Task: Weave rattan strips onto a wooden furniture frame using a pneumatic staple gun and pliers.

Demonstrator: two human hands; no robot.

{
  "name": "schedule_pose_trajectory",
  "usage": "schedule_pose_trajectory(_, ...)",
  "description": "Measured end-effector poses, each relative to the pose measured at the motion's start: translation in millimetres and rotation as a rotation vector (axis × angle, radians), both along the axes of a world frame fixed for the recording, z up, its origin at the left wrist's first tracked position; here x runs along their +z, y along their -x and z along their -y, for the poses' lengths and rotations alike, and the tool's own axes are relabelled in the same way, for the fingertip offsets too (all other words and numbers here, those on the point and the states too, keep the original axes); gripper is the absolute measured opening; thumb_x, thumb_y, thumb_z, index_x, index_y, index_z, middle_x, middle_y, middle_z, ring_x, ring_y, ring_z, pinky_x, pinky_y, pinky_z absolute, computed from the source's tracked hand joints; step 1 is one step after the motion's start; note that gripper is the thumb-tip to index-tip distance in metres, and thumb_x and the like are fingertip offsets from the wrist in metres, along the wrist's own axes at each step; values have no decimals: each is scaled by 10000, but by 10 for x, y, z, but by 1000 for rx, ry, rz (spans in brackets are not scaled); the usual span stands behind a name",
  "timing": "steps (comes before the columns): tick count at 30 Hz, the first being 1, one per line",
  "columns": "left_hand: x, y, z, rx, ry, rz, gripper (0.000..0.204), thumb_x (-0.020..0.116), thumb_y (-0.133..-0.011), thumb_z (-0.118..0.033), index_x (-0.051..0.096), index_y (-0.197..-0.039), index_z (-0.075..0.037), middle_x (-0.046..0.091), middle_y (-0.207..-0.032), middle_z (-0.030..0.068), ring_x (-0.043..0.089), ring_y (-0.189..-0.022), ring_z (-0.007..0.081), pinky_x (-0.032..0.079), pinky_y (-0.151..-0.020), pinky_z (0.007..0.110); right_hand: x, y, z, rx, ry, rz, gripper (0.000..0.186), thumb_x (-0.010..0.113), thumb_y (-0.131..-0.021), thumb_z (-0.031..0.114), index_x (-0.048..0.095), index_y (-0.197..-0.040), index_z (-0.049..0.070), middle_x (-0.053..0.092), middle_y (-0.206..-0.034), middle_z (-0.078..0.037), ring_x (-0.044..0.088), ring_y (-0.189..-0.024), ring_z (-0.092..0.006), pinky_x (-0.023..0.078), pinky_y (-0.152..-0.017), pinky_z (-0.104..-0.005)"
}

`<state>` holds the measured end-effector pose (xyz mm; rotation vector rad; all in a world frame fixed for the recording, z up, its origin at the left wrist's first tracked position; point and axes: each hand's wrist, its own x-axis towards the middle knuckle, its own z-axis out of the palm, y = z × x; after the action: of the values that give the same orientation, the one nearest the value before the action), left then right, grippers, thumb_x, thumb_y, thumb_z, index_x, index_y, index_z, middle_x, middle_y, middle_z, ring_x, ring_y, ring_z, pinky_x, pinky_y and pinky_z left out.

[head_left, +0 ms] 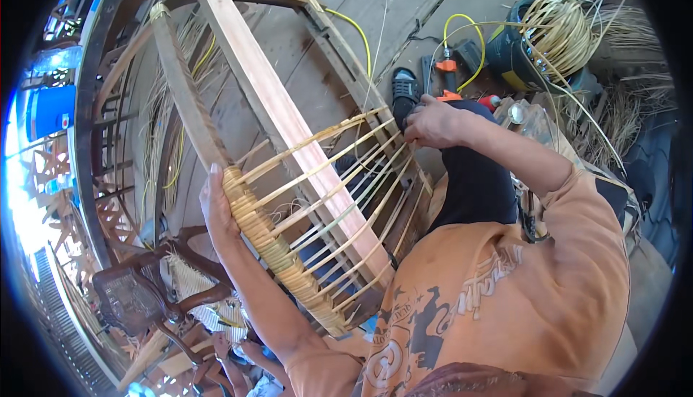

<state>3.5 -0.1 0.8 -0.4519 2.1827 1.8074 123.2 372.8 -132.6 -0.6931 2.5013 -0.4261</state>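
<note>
A wooden frame (173,83) leans across in front of me, its left rail partly wrapped in cane (278,256). Several cane strands (325,169) stretch crosswise between its rails, over a pale wooden board (281,112) that runs lengthwise. My left hand (219,202) is closed around the left rail, at the far end of the wrapping. Beside the right rail, my right hand (437,123) has its fingers pinched together. A thin cane strand (435,58) runs to those fingers from the far side; their tips are partly hidden.
A dark bucket (509,58) at the far right holds coiled cane (567,36). Near my sandalled foot (406,90) lie an orange-and-black tool (449,72) and a yellow cable (480,47). Carved dark chair parts (137,292) stand at the lower left, near another person's arms (234,372).
</note>
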Motion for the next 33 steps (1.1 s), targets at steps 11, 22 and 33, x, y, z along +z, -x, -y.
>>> schedule_pose_trajectory(11, -93, 95, 46, -59, -56, 20, 306, 580, -895, -329, 560, -908, -24, 571, -756, 51, 564, -603, 136, 495, -521, 276, -108, -150, -331, 175, -231, -143, 153, 575, -788, 234, 652, -902, 167, 595, -919, -11, 555, -954, -212, 309, -905, -444)
schedule_pose_trajectory(22, -75, 40, 40, -36, -10, -11, 343, 542, -915, -363, 563, -927, -20, 562, -773, 46, 544, -659, 133, 464, -585, 277, 85, 353, -2432, -993, -640, -258, 298, 531, -807, 69, 601, -1096, 89, 572, -1136, -123, 516, -1107, -301, 450, -912, -414)
schedule_pose_trajectory(33, 40, -27, -130, -8, 69, -61, 375, 546, -905, -395, 563, -859, -23, 551, -730, 48, 538, -616, 134, 454, -533, 274, 913, 807, -2639, -1341, -484, -697, 351, 538, -874, 400, 717, -822, 102, 685, -858, -182, 680, -766, -342, 530, -572, -478)
